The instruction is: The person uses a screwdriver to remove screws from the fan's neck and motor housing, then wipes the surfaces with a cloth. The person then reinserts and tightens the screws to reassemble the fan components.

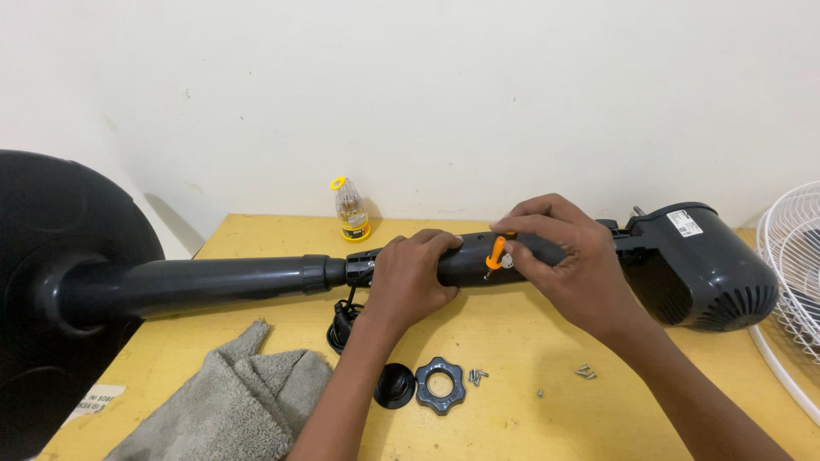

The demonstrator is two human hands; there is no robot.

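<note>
Fan pole (pixel 222 282) partly hidden under clenched left hand (pixel 410 277); right hand (pixel 559 260) seemingly pinching orange screwdriver (pixel 495 253).

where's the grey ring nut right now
In the head view the grey ring nut lies on the yellow table, low and centre, between the black cap and a few loose screws, under the left hand.
</note>
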